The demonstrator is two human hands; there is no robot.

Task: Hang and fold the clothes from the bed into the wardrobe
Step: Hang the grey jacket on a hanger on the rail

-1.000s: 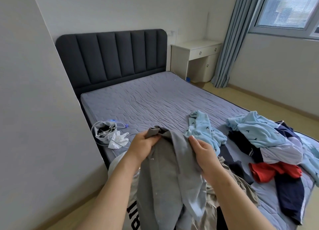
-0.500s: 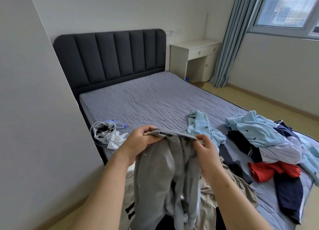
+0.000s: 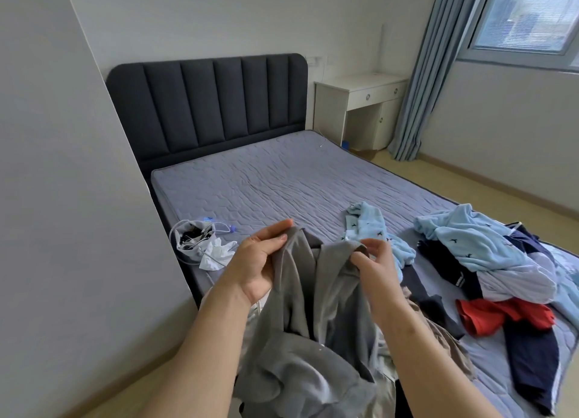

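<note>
Head view: a person stands at the near end of a bed (image 3: 282,182) with a bare quilted grey mattress, both bare forearms reaching forward over its near-left corner. The left hand (image 3: 261,261) is turned palm up, its fingers nearly straight, and it pinches one top edge of a grey garment (image 3: 307,323) between thumb and fingers. The right hand (image 3: 374,267) has its fingers curled and pinches the other top edge, bunching the cloth. The grey garment is lifted above the bed's near edge and hangs down in loose folds between the arms. On the bed just beyond the right hand lies a pale blue top (image 3: 376,229) with small dark marks. On the bed's near-right part sits a pile (image 3: 488,261) of pale blue, striped and dark clothes, with a red piece (image 3: 504,315) and a navy piece (image 3: 529,355) at its near side. A white pouch (image 3: 200,245) with tangled cables rests by the bed's left edge. A dark padded headboard (image 3: 206,101) stands at the bed's far end. Past the bed's far-right corner are a white desk (image 3: 360,104), a blue-grey curtain (image 3: 419,72) and a window (image 3: 526,13).
</note>
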